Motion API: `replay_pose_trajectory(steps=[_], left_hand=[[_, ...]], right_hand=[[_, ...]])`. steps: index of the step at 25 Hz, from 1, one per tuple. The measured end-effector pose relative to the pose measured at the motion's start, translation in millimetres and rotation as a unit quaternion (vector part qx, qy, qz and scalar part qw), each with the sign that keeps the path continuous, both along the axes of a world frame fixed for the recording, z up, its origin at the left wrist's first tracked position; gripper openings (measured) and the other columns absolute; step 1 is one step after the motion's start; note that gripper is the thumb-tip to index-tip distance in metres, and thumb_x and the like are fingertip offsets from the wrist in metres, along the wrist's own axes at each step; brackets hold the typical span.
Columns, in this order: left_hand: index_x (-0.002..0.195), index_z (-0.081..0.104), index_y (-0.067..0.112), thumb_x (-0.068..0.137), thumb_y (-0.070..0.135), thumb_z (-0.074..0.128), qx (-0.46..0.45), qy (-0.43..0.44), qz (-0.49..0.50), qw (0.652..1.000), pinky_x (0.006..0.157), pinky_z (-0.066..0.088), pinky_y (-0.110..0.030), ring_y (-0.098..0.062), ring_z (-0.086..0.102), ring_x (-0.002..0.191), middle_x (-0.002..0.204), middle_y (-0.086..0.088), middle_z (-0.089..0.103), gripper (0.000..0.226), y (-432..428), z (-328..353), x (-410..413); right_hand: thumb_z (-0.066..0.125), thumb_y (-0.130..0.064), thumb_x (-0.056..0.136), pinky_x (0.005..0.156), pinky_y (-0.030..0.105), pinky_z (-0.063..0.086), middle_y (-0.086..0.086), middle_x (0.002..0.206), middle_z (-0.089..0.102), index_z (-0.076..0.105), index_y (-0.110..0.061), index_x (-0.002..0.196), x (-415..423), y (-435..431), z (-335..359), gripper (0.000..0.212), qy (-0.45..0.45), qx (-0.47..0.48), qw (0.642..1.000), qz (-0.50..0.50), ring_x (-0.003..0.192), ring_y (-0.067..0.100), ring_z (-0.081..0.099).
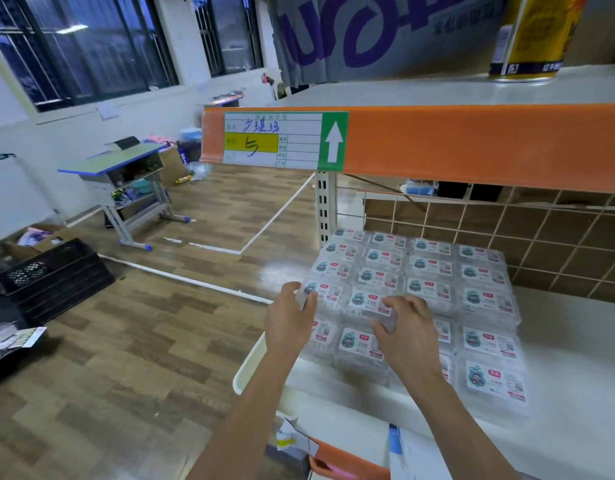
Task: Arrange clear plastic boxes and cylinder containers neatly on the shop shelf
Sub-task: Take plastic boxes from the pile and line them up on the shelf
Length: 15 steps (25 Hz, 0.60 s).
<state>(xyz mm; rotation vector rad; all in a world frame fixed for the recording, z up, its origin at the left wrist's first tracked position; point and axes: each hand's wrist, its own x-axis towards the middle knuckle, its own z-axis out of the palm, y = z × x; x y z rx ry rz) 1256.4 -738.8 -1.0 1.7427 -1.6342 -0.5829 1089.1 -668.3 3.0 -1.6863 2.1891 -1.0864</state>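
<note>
Item: clear plastic boxes [430,289], labelled, stacked in rows at the left end of the shelf [576,341]. Judged light, thin-walled, slick, easily crushed. Left hand [290,320] fingers pinch an end box's edge; right hand [408,329] fingers curl on the neighbouring box's corner. Best held by the rims.

Left hand [292,318] and right hand [408,327] grip clear boxes [430,268] on the shelf [576,341]

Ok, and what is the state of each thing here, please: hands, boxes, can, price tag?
left hand, grips left edge of the leftmost clear box
right hand, pinches front corner of the neighbouring clear box
clear plastic boxes, closed, labels up, in rows on the shelf
yellow can, upright on upper shelf
price tag, handwritten, in the orange rail
</note>
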Motion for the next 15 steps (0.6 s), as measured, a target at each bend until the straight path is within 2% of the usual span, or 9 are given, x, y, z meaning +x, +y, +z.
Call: replay_pose_trajectory(steps=[5, 8, 11, 13, 15], left_hand=[[0.127, 0.047, 0.014, 0.094, 0.043, 0.048, -0.005, -0.019, -0.005, 1.0, 0.079, 0.051, -0.037, -0.025, 0.064, 0.09, 0.1, -0.009, 0.068, 0.043, 1.4, 0.0, 0.2], [0.129, 0.048, 0.012, 0.096, 0.043, 0.045, -0.028, -0.044, 0.017, 0.998, 0.081, 0.047, -0.036, -0.026, 0.062, 0.097, 0.108, -0.01, 0.067, 0.046, 6.6, 4.1, -1.1], [0.124, 0.054, 0.009, 0.095, 0.037, 0.05, -0.113, -0.082, 0.04, 0.989, 0.082, 0.044, -0.036, -0.029, 0.056, 0.106, 0.113, -0.011, 0.063, 0.04, 14.7, 10.8, -10.4], [0.112, 0.061, 0.007, 0.093, 0.031, 0.055, -0.191, -0.085, 0.016, 0.978, 0.078, 0.047, -0.038, -0.031, 0.059, 0.1, 0.107, -0.011, 0.065, 0.032, 18.3, 11.8, -20.8], [0.104, 0.064, 0.007, 0.091, 0.035, 0.047, -0.241, -0.093, -0.02, 0.966, 0.075, 0.05, -0.037, -0.029, 0.061, 0.095, 0.101, -0.009, 0.066, 0.035, 21.2, 11.7, -36.3]], right_hand=[[0.068, -0.012, 0.078, 0.095, 0.033, 0.04, 0.01, 0.122, 0.05, 0.06, -0.01, 0.117, -0.1, -0.5, -0.4, 0.039, 0.006, 0.002, 1.0, 0.001, 0.111, 0.025, 0.05], [0.07, -0.02, 0.077, 0.096, 0.032, 0.039, 0.009, 0.124, 0.05, 0.057, -0.012, 0.121, -1.2, 0.9, 3.7, 0.046, 0.017, 0.005, 1.0, 0.001, 0.113, 0.025, 0.049], [0.069, -0.025, 0.079, 0.096, 0.032, 0.039, 0.007, 0.125, 0.051, 0.058, -0.012, 0.12, -5.0, 6.7, 7.6, 0.044, 0.019, -0.009, 1.0, 0.0, 0.115, 0.025, 0.048], [0.069, -0.023, 0.08, 0.095, 0.033, 0.041, 0.005, 0.122, 0.056, 0.061, -0.011, 0.116, -8.4, 13.5, 9.1, 0.039, 0.018, -0.03, 0.999, -0.001, 0.112, 0.024, 0.051], [0.07, -0.022, 0.08, 0.094, 0.035, 0.043, 0.005, 0.118, 0.06, 0.063, -0.011, 0.111, -14.7, 23.1, 8.6, 0.034, 0.025, -0.054, 0.998, -0.006, 0.11, 0.024, 0.054]])
